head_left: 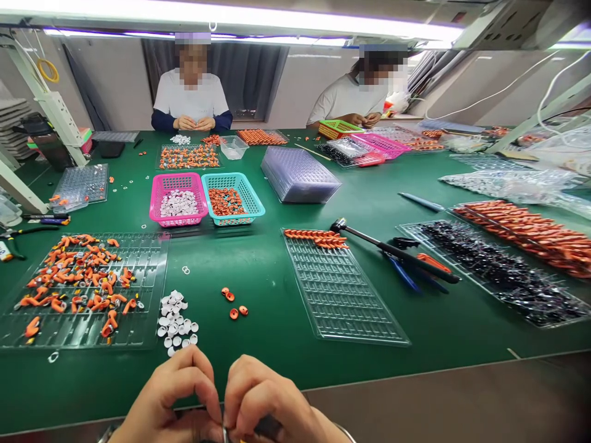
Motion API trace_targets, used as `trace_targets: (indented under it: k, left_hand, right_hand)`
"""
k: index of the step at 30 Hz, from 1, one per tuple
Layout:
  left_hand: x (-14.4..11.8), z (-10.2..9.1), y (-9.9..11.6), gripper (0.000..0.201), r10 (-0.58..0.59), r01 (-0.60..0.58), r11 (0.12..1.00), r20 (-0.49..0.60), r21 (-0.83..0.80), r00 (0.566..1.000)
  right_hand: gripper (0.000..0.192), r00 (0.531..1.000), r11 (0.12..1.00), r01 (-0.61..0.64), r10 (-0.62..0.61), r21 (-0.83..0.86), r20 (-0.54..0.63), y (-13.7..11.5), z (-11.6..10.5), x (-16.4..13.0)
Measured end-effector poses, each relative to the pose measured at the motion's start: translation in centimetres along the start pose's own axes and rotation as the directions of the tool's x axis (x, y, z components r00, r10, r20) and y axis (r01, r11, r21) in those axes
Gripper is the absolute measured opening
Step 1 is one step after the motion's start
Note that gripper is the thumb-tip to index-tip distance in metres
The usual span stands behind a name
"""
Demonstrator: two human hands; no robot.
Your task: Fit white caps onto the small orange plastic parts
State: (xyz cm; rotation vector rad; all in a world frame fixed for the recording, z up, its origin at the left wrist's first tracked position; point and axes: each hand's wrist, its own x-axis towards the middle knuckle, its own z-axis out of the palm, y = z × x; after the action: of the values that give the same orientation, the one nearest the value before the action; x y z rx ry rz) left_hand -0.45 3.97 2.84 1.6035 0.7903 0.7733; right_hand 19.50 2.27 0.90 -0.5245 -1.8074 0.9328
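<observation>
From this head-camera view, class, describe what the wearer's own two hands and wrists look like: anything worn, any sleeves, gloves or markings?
Both hands are bare: no gloves on the left hand or the right hand. No sleeves reach the visible wrists. A thin metallic band, probably a bracelet or watch strap, shows at the left wrist, and a slim curved band at the right wrist. No markings can be made out.

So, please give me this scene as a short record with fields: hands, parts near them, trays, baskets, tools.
hands: left hand and right hand pinched together at the near table edge on something small, mostly hidden
nearby parts: white caps, orange rings
left tray: scattered orange pieces
middle tray: one row of orange parts at the far end
baskets: pink basket, teal basket
tools: hammer
others: two people at the far side
</observation>
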Motion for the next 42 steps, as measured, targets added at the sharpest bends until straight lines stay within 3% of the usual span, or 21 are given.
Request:
trace_targets:
  k: [8,11,14,16,18,20,22,24,27,31,35,38,42]
  left_hand:
    - [-0.6,0.6,-0.7,0.026,0.034,-0.031,0.996,-0.029,0.089,0.999]
    - [-0.8,1.0,-0.5,0.029,0.048,-0.036,0.991,-0.096,0.129,0.994]
    - [-1.0,0.9,-0.1,0.028,0.078,-0.060,0.981,-0.094,0.182,0.992]
    - [-1.2,0.2,0.2,0.023,0.075,-0.065,0.972,-0.038,0.227,0.996]
    - [-1.5,-0.9,0.3,0.017,0.026,-0.057,0.952,0.106,0.301,0.994]
    - [-1.6,-2.1,0.3,0.017,-0.084,-0.039,0.911,0.277,0.411,0.957]
    - [-1.3,-3.1,0.0,0.026,-0.178,-0.021,0.848,0.322,0.530,0.930]
    - [-0.5,-3.7,-0.5,0.026,-0.154,-0.015,0.769,0.208,0.639,0.966]
    - [1.6,-3.9,-1.6,0.016,0.001,-0.002,0.613,0.002,0.790,1.000]
    - [4.2,-3.7,-2.8,0.017,0.054,0.037,0.507,-0.074,0.861,0.996]
    - [4.9,-3.3,-3.3,0.020,0.052,0.042,0.504,-0.079,0.863,0.996]
    - [4.2,-2.4,-2.9,0.019,0.077,0.018,0.554,-0.073,0.832,0.994]
    - [2.4,-0.2,-1.6,0.012,0.122,-0.047,0.759,-0.071,0.649,0.990]
  right_hand:
    - [0.011,0.999,0.999,-0.037,0.037,0.000,-0.008,-0.3,-0.1,-0.4]
    - [0.013,0.999,0.999,-0.043,0.043,-0.008,-0.011,-0.3,0.0,-0.5]
    - [0.015,0.999,0.999,-0.038,0.038,-0.020,-0.019,-0.3,0.0,-0.4]
    - [0.015,0.998,0.999,-0.038,0.037,-0.028,-0.048,-0.2,-0.1,-0.5]
    - [0.015,0.992,0.999,-0.040,0.036,-0.031,-0.117,0.1,-0.3,-0.8]
    - [0.015,0.978,0.998,-0.053,0.045,-0.032,-0.201,0.4,-0.6,-1.3]
    - [0.016,0.963,0.997,-0.072,0.059,-0.038,-0.263,0.9,-0.8,-1.8]
    - [0.017,0.952,0.994,-0.093,0.074,-0.049,-0.296,1.3,-0.8,-2.1]
    - [0.020,0.944,0.995,-0.099,0.085,-0.026,-0.319,1.6,-0.7,-2.4]
    - [0.029,0.941,0.995,-0.100,0.094,-0.003,-0.326,1.5,-0.5,-2.3]
    - [0.032,0.933,0.993,-0.116,0.102,-0.019,-0.345,1.4,-0.4,-2.1]
    - [0.033,0.926,0.991,-0.134,0.118,-0.018,-0.359,1.4,-0.1,-1.9]
    - [0.035,0.924,0.990,-0.136,0.117,-0.028,-0.365,1.5,0.6,-1.8]
